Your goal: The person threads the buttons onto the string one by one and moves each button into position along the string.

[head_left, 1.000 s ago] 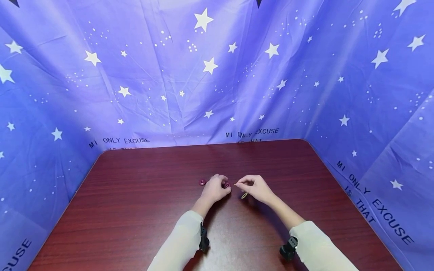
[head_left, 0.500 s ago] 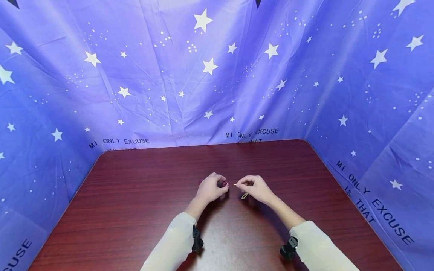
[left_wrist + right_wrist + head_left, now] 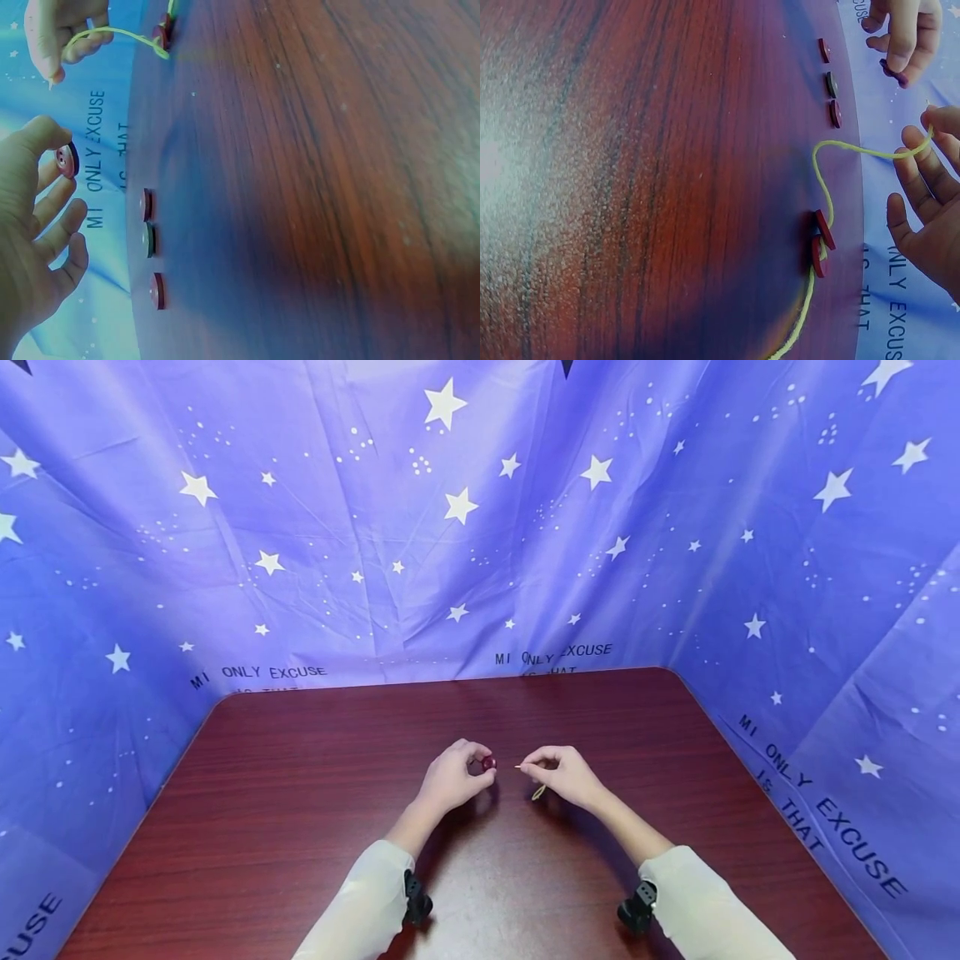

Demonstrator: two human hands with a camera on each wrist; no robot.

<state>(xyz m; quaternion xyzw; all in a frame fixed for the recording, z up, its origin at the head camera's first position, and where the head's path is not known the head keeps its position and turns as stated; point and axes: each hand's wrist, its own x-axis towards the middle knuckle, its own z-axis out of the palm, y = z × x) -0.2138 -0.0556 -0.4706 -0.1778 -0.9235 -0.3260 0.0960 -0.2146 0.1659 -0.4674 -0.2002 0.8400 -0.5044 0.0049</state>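
Observation:
My left hand (image 3: 453, 773) pinches a dark red button (image 3: 67, 159) with holes in its face, held up between thumb and fingertip above the table. To its right, my right hand (image 3: 572, 777) grips a yellow string (image 3: 870, 151) near one end, and a short tip pokes out past the fingers. A small gap separates that tip from the button. Below the right hand the string runs down through two red buttons (image 3: 826, 230) on the table, as the right wrist view shows.
Near my left hand, a red button (image 3: 146, 204), a dark green button (image 3: 149, 240) and another red button (image 3: 157, 291) lie in a row on the brown table (image 3: 315, 827). A blue star-print curtain (image 3: 360, 527) surrounds the table's back and sides.
My left hand has drawn leftward with its button, widening the gap to the string tip. A button seen left of that hand earlier is now hidden behind it. The right hand stays nearly still.

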